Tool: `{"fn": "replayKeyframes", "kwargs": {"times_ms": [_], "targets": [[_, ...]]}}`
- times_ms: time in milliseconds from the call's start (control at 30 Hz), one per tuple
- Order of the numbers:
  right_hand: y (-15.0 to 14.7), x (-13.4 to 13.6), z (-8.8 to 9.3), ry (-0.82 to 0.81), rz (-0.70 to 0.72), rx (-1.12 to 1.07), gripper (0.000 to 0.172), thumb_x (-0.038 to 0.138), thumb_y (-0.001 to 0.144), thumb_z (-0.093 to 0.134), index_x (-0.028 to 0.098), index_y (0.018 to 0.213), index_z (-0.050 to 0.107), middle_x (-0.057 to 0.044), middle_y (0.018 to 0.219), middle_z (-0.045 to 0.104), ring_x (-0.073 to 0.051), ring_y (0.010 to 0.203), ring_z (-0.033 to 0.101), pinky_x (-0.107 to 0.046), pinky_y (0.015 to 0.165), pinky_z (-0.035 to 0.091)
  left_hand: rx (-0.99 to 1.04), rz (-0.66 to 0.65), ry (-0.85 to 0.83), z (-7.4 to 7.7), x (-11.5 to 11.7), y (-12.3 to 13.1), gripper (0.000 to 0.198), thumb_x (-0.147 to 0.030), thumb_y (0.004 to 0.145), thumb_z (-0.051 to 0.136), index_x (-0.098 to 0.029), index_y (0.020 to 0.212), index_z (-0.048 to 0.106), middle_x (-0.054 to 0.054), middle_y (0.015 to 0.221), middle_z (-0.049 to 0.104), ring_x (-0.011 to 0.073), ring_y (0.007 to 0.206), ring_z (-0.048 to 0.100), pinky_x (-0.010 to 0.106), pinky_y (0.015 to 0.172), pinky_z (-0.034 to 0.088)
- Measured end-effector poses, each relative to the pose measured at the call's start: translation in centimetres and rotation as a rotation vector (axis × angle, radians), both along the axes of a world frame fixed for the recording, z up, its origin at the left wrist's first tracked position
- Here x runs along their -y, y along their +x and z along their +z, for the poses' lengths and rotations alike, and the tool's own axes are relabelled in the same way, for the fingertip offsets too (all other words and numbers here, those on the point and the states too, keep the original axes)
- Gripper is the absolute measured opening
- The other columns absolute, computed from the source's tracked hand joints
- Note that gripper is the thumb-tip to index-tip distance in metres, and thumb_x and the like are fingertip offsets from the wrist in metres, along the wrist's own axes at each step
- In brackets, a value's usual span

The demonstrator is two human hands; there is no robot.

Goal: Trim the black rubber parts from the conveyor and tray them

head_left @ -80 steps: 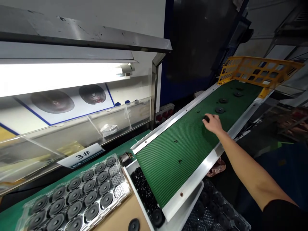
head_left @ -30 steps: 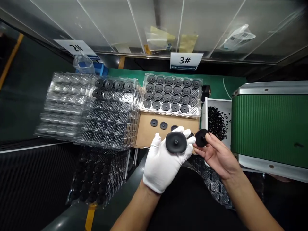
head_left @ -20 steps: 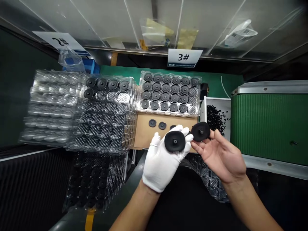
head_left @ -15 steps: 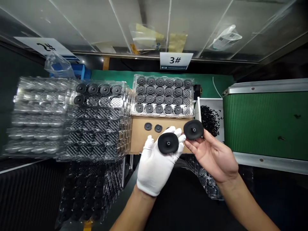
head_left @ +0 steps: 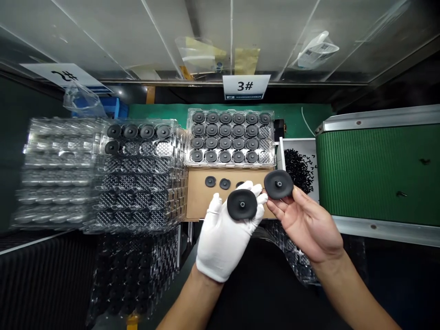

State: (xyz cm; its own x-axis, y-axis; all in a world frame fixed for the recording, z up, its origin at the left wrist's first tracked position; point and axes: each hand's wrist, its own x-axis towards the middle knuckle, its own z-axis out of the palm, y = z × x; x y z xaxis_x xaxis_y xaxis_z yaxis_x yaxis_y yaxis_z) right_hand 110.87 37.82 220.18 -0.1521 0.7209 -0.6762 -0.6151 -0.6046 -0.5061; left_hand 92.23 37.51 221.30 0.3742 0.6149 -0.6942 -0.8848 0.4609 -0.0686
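My left hand (head_left: 223, 238), in a white glove, holds a black rounded disc with a small central stud (head_left: 242, 205) on its fingers. The bare right hand (head_left: 309, 224) grips a second black disc (head_left: 278, 184) by its edge, stud side facing me. The two discs are close together but apart. Beyond them, several similar dark discs (head_left: 210, 181) lie on a brown board (head_left: 197, 201), one partly hidden by the glove. A clear plastic tray (head_left: 265, 157) behind the board carries rows of such discs, with some pockets at its right side unfilled.
Stacked clear trays (head_left: 137, 183) stand on the left. To the right are a white box (head_left: 311, 149) of small black pieces and a green conveyor belt (head_left: 371, 174) with two small pieces on it. A "3#" sign (head_left: 246, 87) stands behind the tray.
The camera view has shifted slightly. Both hands keep their discs in nearly the same pose, with the right disc a touch farther right and higher.
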Motion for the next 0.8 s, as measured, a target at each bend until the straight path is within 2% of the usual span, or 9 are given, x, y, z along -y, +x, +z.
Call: {"fn": "replayKeyframes", "kwargs": {"times_ms": [167, 233, 467, 667, 733, 800], "targets": [[0.5, 0.3, -0.2, 0.004, -0.004, 0.016, 0.027, 0.041, 0.102, 0.056, 0.032, 0.121, 0.073, -0.003, 0.142, 0.069, -0.025, 0.131, 0.065, -0.051, 0.122, 0.046, -0.021, -0.038, 0.015, 0.1, 0.1, 0.6, 0.066, -0.053, 0.108, 0.027, -0.012, 0.156, 0.045, 0.017, 0.149, 0.062, 0.0330, 0.140, 0.058, 0.041, 0.117, 0.048], [0.6, 0.4, -0.1, 0.020, -0.021, -0.002, 0.028, 0.040, 0.103, 0.054, 0.030, 0.122, 0.073, -0.005, 0.141, 0.070, -0.026, 0.132, 0.064, -0.051, 0.122, 0.045, -0.078, -0.056, 0.022, 0.1, 0.1, 0.8, 0.066, -0.052, 0.108, 0.027, -0.010, 0.154, 0.048, 0.018, 0.147, 0.063, 0.0332, 0.139, 0.059, 0.043, 0.118, 0.048], [1.1, 0.4, 0.6, 0.096, -0.055, -0.046, 0.029, 0.039, 0.105, 0.052, 0.030, 0.124, 0.072, -0.004, 0.142, 0.069, -0.026, 0.137, 0.061, -0.052, 0.123, 0.045, -0.100, -0.075, 0.100, -0.7, 0.4, 1.2, 0.064, -0.050, 0.106, 0.040, -0.009, 0.153, 0.051, 0.024, 0.150, 0.059, 0.0367, 0.141, 0.056, 0.050, 0.119, 0.047], [1.5, 0.7, 0.9, 0.099, -0.103, -0.088, 0.030, 0.035, 0.106, 0.048, 0.028, 0.119, 0.074, -0.005, 0.137, 0.072, -0.025, 0.132, 0.064, -0.050, 0.121, 0.046, -0.092, -0.111, 0.084, -0.9, 0.5, 1.6, 0.067, -0.050, 0.106, 0.039, -0.012, 0.161, 0.039, 0.022, 0.155, 0.055, 0.0343, 0.146, 0.051, 0.050, 0.124, 0.040], [1.6, 0.7, 1.0, 0.101, -0.117, -0.102, 0.032, 0.034, 0.107, 0.046, 0.027, 0.119, 0.075, -0.006, 0.137, 0.072, -0.025, 0.128, 0.066, -0.050, 0.120, 0.045, -0.119, -0.133, 0.063, -1.5, 0.6, 1.9, 0.063, -0.046, 0.106, 0.039, -0.014, 0.161, 0.040, 0.018, 0.155, 0.055, 0.0325, 0.146, 0.051, 0.049, 0.125, 0.040], [1.8, 0.7, 1.0, 0.105, -0.132, -0.123, 0.034, 0.033, 0.108, 0.044, 0.026, 0.122, 0.074, -0.007, 0.139, 0.071, -0.025, 0.127, 0.067, -0.049, 0.119, 0.046, -0.243, -0.200, 0.058, -2.7, 0.9, 2.5, 0.056, -0.039, 0.105, 0.042, -0.017, 0.156, 0.047, 0.016, 0.154, 0.058, 0.0307, 0.143, 0.055, 0.048, 0.122, 0.044]]}}
